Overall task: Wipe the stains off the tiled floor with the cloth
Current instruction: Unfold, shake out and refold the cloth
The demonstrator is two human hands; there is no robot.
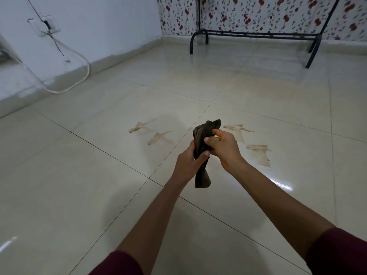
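We grip the dark brown crumpled cloth (202, 147) mid-frame, left hand (187, 162) and right hand (224, 148) both clenched round it, above brown smeared stains (258, 153) on the glossy cream tiled floor (79, 185).

Glossy cream tiled floor (258, 92), dark grout lines. Plain white wall (95, 26) left, wall socket (46, 24) with trailing clear tube (79, 76). Floral-patterned curtain (258, 14) behind black metal rack frame (256, 34).

We've got the cloth (202, 143) gripped between both hands above the tiled floor (99, 185), stains (151, 133) lying left of our grip, more stains (256, 151) right, rack (256, 34) far beyond.
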